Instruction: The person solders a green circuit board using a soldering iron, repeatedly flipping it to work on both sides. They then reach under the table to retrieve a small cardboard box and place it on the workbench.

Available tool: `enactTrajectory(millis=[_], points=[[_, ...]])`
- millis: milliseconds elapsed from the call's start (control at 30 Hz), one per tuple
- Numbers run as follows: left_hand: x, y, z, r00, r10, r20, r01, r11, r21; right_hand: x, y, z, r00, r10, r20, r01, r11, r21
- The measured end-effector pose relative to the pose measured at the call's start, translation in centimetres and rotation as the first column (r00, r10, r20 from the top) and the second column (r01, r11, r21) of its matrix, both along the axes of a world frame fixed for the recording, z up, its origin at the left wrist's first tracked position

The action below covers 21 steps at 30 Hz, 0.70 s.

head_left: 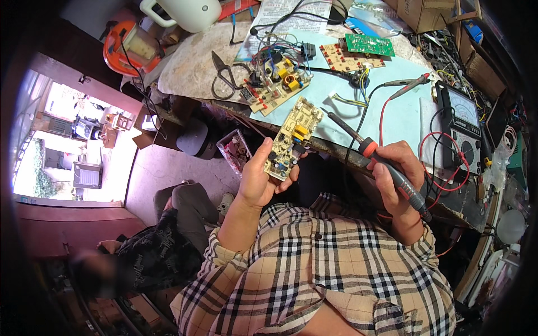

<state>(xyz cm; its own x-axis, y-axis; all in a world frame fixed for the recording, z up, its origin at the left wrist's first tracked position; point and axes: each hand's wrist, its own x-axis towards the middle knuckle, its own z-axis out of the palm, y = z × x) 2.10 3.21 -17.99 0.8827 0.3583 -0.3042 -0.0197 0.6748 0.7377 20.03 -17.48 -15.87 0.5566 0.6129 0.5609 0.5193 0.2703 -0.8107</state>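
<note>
My left hand (260,178) grips a circuit board (292,140) by its lower end, thumb on one edge and fingers on the other. Yellow, black and blue parts stand on the board's upper face. In my right hand (399,173) is a soldering iron (386,163) with a dark grey and red handle. Its tip points up and left, beside the board's right edge and apart from it. Beyond the held board, a second circuit board (274,101) with wires and yellow parts lies on the table.
Scissors (223,78) lie left of the second board. A green board (370,45) rests over a tan board (343,59) farther back. An analog multimeter (462,120) with red and black leads stands at right. A white kettle (190,12) is at far left. Another person (159,246) sits at lower left.
</note>
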Motion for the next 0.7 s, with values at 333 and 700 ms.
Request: enactTrajectory(millis=[333, 700], points=[[0.05, 0.08, -0.03, 1.0, -0.017, -0.019, 0.017, 1.0, 0.006, -0.07, 0.17, 0.14, 1.0, 0.011, 0.029, -0.011, 1.0, -0.006], [0.2, 0.11, 0.31, 0.999, -0.019, -0.045, 0.017, 0.999, -0.039, 0.01, 0.05, 0.15, 1.0, 0.024, 0.018, -0.023, 0.999, -0.03]])
